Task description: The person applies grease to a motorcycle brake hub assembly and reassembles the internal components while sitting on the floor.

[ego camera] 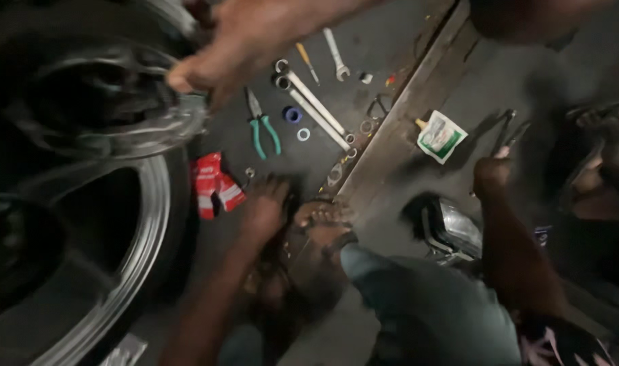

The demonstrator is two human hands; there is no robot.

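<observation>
While dim light leaves much in shadow, the dark, grimy floor (384, 41) carries spanners (313, 102), green-handled pliers (263, 129), a red packet (213, 184) and a white sachet (441, 136). Left hand (265, 207) rests spread on the floor beside the red packet; right hand (492, 173) is closed, on what I cannot tell. A wheel rim (130, 251) fills the left.

The left hand (265, 207) rests on the floor (323, 156) near green-handled pliers (262, 129), beside a wheel (93, 224).
</observation>
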